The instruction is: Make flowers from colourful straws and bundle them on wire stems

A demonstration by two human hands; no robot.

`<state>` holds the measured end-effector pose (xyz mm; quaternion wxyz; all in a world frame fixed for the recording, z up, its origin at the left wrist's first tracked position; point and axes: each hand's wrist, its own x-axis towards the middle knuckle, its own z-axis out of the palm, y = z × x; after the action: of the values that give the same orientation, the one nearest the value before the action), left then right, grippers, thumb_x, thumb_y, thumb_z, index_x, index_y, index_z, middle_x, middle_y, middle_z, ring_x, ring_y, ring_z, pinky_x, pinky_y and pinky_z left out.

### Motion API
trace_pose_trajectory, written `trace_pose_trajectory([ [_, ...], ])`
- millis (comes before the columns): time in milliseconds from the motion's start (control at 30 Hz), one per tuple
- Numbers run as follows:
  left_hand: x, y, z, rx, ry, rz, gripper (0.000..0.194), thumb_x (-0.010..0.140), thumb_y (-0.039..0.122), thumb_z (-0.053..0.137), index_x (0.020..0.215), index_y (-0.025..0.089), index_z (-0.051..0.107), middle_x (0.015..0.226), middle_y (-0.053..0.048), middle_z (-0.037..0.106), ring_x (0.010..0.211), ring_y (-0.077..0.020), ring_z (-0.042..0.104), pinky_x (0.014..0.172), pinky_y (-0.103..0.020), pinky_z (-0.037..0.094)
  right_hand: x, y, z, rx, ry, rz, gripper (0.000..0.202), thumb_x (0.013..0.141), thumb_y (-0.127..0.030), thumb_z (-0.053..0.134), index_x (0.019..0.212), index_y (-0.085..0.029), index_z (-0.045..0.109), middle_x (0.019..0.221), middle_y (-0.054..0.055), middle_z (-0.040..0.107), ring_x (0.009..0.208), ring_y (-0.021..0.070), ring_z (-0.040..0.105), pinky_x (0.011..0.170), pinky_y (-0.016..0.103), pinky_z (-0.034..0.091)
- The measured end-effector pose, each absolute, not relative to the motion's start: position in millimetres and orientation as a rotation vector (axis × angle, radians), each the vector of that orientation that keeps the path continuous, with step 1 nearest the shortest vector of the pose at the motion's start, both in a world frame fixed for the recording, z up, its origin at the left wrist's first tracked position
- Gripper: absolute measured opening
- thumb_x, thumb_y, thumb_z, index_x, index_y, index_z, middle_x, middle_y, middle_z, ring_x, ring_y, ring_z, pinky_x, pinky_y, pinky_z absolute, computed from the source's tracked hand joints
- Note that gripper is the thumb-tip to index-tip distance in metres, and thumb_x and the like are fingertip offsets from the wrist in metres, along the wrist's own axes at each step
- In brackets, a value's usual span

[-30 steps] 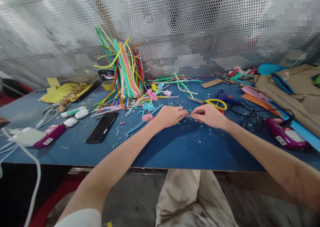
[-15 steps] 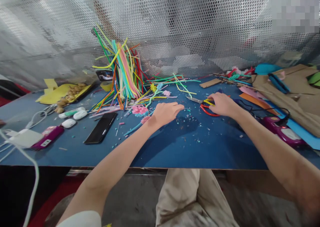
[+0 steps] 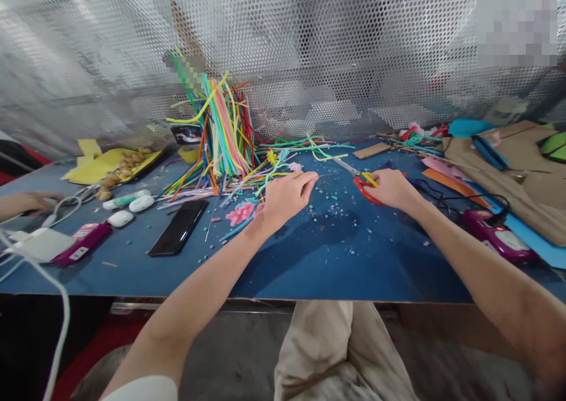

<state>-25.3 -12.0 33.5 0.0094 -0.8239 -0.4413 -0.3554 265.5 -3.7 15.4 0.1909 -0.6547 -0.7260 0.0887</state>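
Observation:
My left hand [image 3: 287,196] is raised a little over the blue table, thumb and fingers pinched together. From its fingertips a thin pale wire [image 3: 324,175] sticks out to the right, faint against the blue. My right hand [image 3: 393,190] is closed around the red and yellow handles of a pair of scissors [image 3: 367,190], whose blades point away to the upper left. Beside my left wrist lie pink fuzzy flowers [image 3: 240,214]. Just past the hand are a yellow flower [image 3: 271,157] and a pale pink one [image 3: 295,167]. Tiny blue clippings lie scattered between my hands.
A tall bundle of coloured pipe cleaners [image 3: 227,130] stands at the back. A black phone [image 3: 179,228] and a purple power strip [image 3: 84,243] lie on the left, where another person's hand [image 3: 30,204] rests. Cardboard [image 3: 526,177] and a second purple strip [image 3: 495,233] occupy the right.
My left hand has lifted and gone from flattened fingers to a pinch, with the thin wire now rising from it. The scissors have shifted slightly. Another person's hand has come in at the left.

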Motion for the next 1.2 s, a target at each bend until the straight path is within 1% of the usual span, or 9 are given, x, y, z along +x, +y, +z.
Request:
trace_pose_trajectory([
  [67, -27.4, -12.2, 37.8, -2.517, -1.404, -1.166, 0.031, 0.1, 0.042, 0.05, 0.115, 0.032, 0.075, 0.11, -0.005, 0.077, 0.094, -0.0234, 0.068, 0.079, -0.033, 0.043, 254.9, -11.7, 17.9, -1.718, -1.83, 0.651, 0.038, 0.084, -0.058, 0.064, 0.072, -0.022, 0.057, 0.056, 0.001, 0.056, 0.051, 0.0187, 0.056, 0.049, 0.031, 0.039],
  [133, -29.8, -11.7, 41.8, -2.468, -1.41, -1.23, 0.031, 0.101, 0.042, 0.048, 0.116, 0.032, 0.074, 0.112, -0.004, 0.076, 0.092, -0.0226, 0.068, 0.08, -0.034, 0.043, 241.1, -21.9, 18.1, -1.526, -1.654, 1.013, 0.043, 0.086, -0.066, 0.059, 0.082, -0.023, 0.053, 0.06, -0.002, 0.051, 0.047, 0.0154, 0.05, 0.045, 0.03, 0.038],
  [233, -33.3, -10.0, 46.7, -2.416, -1.387, -1.335, 0.032, 0.102, 0.041, 0.047, 0.116, 0.031, 0.074, 0.112, -0.004, 0.077, 0.087, -0.0205, 0.068, 0.081, -0.033, 0.044, 221.1, -37.6, 15.9, -1.267, -1.662, 1.189, 0.043, 0.091, -0.066, 0.055, 0.089, -0.024, 0.047, 0.07, -0.004, 0.046, 0.055, 0.0123, 0.046, 0.051, 0.028, 0.043],
  [367, -34.9, -9.4, 49.3, -2.338, -1.318, -1.417, 0.03, 0.103, 0.038, 0.049, 0.116, 0.028, 0.074, 0.114, -0.003, 0.076, 0.095, -0.0202, 0.07, 0.082, -0.032, 0.046, 203.2, -52.9, 11.7, -1.168, -1.89, 1.089, 0.038, 0.091, -0.057, 0.061, 0.09, -0.023, 0.046, 0.077, -0.004, 0.044, 0.065, 0.0118, 0.042, 0.059, 0.027, 0.041],
  [467, -32.5, -11.9, 47.4, -2.334, -1.267, -1.38, 0.029, 0.102, 0.035, 0.05, 0.117, 0.027, 0.074, 0.111, -0.003, 0.077, 0.088, -0.017, 0.071, 0.077, -0.03, 0.046, 192.8, -60.9, 8.8, -1.15, -1.889, 1.041, 0.036, 0.091, -0.053, 0.062, 0.09, -0.023, 0.043, 0.073, -0.006, 0.04, 0.062, 0.0112, 0.037, 0.057, 0.027, 0.036],
  [600, -27.1, -17.6, 43.7, -2.31, -1.208, -1.272, 0.027, 0.102, 0.033, 0.051, 0.117, 0.028, 0.073, 0.105, -0.002, 0.078, 0.073, -0.0123, 0.068, 0.067, -0.027, 0.045, 182.4, -69.1, 9.4, -1.058, -1.764, 1.165, 0.034, 0.095, -0.054, 0.057, 0.089, -0.024, 0.042, 0.07, -0.007, 0.036, 0.056, 0.0108, 0.038, 0.053, 0.027, 0.034],
  [867, -25.0, -22.1, 41.8, -2.267, -1.172, -1.217, 0.027, 0.103, 0.033, 0.051, 0.117, 0.031, 0.073, 0.101, 0.0, 0.079, 0.073, -0.0116, 0.068, 0.064, -0.026, 0.044, 185.0, -71.4, 13.5, -1.06, -1.787, 1.08, 0.034, 0.094, -0.051, 0.06, 0.084, -0.023, 0.042, 0.068, -0.007, 0.038, 0.058, 0.0105, 0.037, 0.055, 0.026, 0.033],
  [967, -25.8, -21.2, 40.5, -2.272, -1.173, -1.184, 0.027, 0.102, 0.033, 0.051, 0.117, 0.03, 0.074, 0.102, -0.001, 0.079, 0.079, -0.0127, 0.07, 0.063, -0.026, 0.043, 185.9, -70.0, 13.0, -1.067, -1.803, 1.07, 0.034, 0.093, -0.051, 0.061, 0.084, -0.023, 0.043, 0.068, -0.007, 0.038, 0.058, 0.0104, 0.036, 0.055, 0.026, 0.031],
  [1200, -25.0, -22.0, 39.2, -2.283, -1.132, -1.198, 0.027, 0.102, 0.033, 0.051, 0.117, 0.03, 0.074, 0.098, -0.001, 0.078, 0.074, -0.0117, 0.069, 0.06, -0.026, 0.04, 181.1, -76.8, 20.4, -1.137, -1.722, 1.108, 0.038, 0.093, -0.055, 0.059, 0.081, -0.022, 0.046, 0.061, -0.007, 0.041, 0.054, 0.011, 0.043, 0.053, 0.027, 0.034],
])
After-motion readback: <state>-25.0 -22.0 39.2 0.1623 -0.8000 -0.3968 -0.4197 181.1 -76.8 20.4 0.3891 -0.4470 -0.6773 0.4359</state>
